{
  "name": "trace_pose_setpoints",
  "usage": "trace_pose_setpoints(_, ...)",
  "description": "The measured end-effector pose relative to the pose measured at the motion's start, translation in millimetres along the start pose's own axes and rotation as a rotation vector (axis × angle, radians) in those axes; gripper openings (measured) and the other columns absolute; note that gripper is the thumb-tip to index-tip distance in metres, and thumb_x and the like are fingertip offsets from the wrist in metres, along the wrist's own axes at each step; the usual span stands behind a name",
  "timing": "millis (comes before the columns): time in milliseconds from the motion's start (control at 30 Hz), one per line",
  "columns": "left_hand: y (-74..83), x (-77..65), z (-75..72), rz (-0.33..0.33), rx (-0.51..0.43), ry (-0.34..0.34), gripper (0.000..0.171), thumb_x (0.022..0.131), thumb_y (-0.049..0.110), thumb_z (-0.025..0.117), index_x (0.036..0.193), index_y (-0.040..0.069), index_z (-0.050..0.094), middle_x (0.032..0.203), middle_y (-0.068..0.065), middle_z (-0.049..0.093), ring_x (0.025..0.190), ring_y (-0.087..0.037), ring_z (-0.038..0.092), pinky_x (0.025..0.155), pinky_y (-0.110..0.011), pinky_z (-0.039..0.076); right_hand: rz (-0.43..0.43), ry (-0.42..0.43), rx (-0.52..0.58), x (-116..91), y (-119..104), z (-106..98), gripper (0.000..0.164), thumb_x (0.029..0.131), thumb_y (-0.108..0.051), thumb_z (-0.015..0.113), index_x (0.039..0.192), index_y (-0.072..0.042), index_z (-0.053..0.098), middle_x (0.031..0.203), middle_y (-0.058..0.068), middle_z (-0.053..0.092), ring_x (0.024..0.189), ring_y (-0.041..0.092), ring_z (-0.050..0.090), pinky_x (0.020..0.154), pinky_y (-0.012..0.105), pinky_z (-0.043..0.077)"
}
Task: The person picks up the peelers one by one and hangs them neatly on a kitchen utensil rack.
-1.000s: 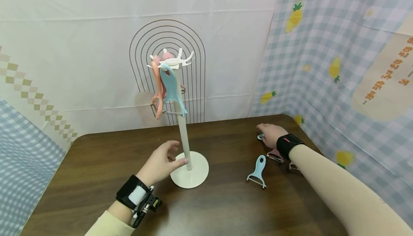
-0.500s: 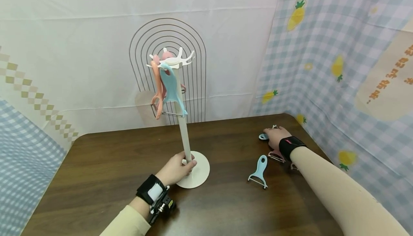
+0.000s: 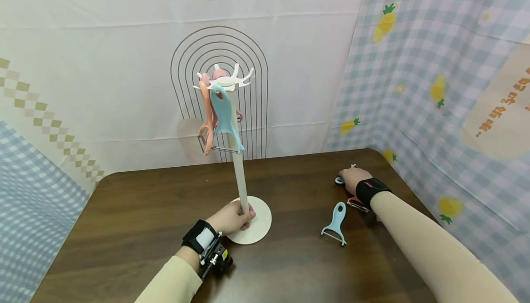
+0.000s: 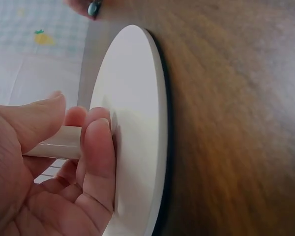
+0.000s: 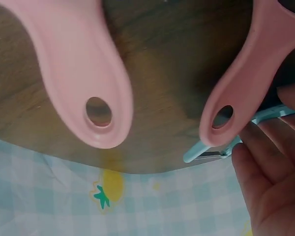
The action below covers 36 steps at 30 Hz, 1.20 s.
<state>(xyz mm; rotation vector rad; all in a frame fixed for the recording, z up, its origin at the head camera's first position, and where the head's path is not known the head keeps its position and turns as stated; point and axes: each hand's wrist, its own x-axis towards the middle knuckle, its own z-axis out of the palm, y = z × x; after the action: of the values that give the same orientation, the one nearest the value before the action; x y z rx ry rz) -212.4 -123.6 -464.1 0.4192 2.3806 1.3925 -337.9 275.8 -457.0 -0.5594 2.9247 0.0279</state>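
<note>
My left hand (image 3: 227, 220) grips the white pole (image 3: 239, 174) of a stand just above its round base (image 3: 262, 220); in the left wrist view the fingers curl round the pole (image 4: 61, 142). A light blue peeler (image 3: 223, 114) and an orange peeler (image 3: 208, 114) hang from the hooks on top, with pink ones partly hidden behind. At the table's far right, my right hand (image 3: 354, 177) pinches another light blue peeler (image 5: 270, 114), fingers on one side and thumb on the other. Two pink peelers (image 5: 96, 73) lie beside it in the right wrist view.
A loose light blue peeler (image 3: 337, 218) lies on the brown table (image 3: 285, 266) between the stand and my right forearm. Part of a pink peeler (image 3: 357, 204) shows below the right wrist. White cloth (image 3: 103, 86) and checked cloth (image 3: 414, 109) hang behind the table.
My left hand has moved right and closed round the pole near the base. The right hand has shifted slightly right and settled on the far light blue peeler.
</note>
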Motion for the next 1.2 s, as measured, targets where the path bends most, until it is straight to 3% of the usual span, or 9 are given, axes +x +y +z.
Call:
trace_pose_setpoints(267, -1.3, 2.7, -1.1, -0.002, 0.001, -0.033, 0.017, 0.099, 0.012, 0.057, 0.091, -0.003, 0.059, 0.064, -0.005, 0.053, 0.060, -0.014, 0.051, 0.057, -0.027, 0.043, 0.004, 0.018, 0.052, -2.8, 1.6, -7.5, 0.035, 0.088, 0.001, 0.058, 0.123, 0.002, 0.063, 0.114, 0.022, 0.065, 0.104, 0.041, 0.060, 0.086, 0.052, 0.047)
trace_pose_setpoints(467, 0.8, 2.7, -3.6, -0.017, -0.018, -0.065, 0.016, 0.099, 0.010, 0.055, 0.093, -0.004, 0.059, 0.066, -0.006, 0.053, 0.062, -0.015, 0.051, 0.058, -0.028, 0.043, -0.001, 0.045, 0.027, 0.0, 5.6, -6.7, 0.036, 0.094, -0.007, 0.058, 0.130, -0.002, 0.059, 0.118, 0.023, 0.063, 0.107, 0.042, 0.058, 0.086, 0.053, 0.047)
trace_pose_setpoints(767, 1.7, 2.8, -2.9, -0.034, -0.001, -0.057, 0.014, 0.098, 0.008, 0.055, 0.093, -0.004, 0.060, 0.066, -0.006, 0.054, 0.061, -0.014, 0.052, 0.058, -0.026, 0.044, 0.007, 0.153, -0.016, 10.8, 5.3, -15.2, 0.034, 0.093, 0.004, 0.056, 0.125, -0.004, 0.061, 0.101, 0.018, 0.068, 0.089, 0.035, 0.064, 0.072, 0.050, 0.051)
trace_pose_setpoints(933, 1.2, 3.2, -2.7, -0.030, 0.011, -0.050, 0.014, 0.098, 0.008, 0.055, 0.091, -0.004, 0.059, 0.065, -0.005, 0.053, 0.060, -0.014, 0.051, 0.057, -0.026, 0.043, -0.051, 0.268, 0.090, 19.5, -16.3, -48.8, 0.029, 0.098, -0.004, 0.053, 0.125, -0.005, 0.061, 0.098, 0.017, 0.068, 0.079, 0.030, 0.064, 0.068, 0.046, 0.049)
trace_pose_setpoints(1100, 0.1, 3.1, -2.7, -0.037, 0.007, -0.050, 0.014, 0.098, 0.009, 0.056, 0.091, -0.003, 0.059, 0.065, -0.005, 0.053, 0.059, -0.014, 0.051, 0.056, -0.026, 0.043, -0.166, 0.371, 0.276, 19.5, -62.5, -102.0, 0.024, 0.102, -0.009, 0.049, 0.121, 0.000, 0.060, 0.096, 0.017, 0.065, 0.070, 0.023, 0.054, 0.068, 0.040, 0.040)
trace_pose_setpoints(1200, -0.3, 2.7, -2.7, -0.042, -0.006, -0.050, 0.014, 0.098, 0.009, 0.055, 0.092, -0.002, 0.059, 0.066, -0.005, 0.053, 0.060, -0.014, 0.051, 0.057, -0.026, 0.043, -0.220, 0.433, 0.342, 16.8, -88.0, -131.3, 0.024, 0.102, -0.010, 0.049, 0.122, -0.001, 0.058, 0.104, 0.018, 0.065, 0.074, 0.025, 0.054, 0.071, 0.040, 0.041)
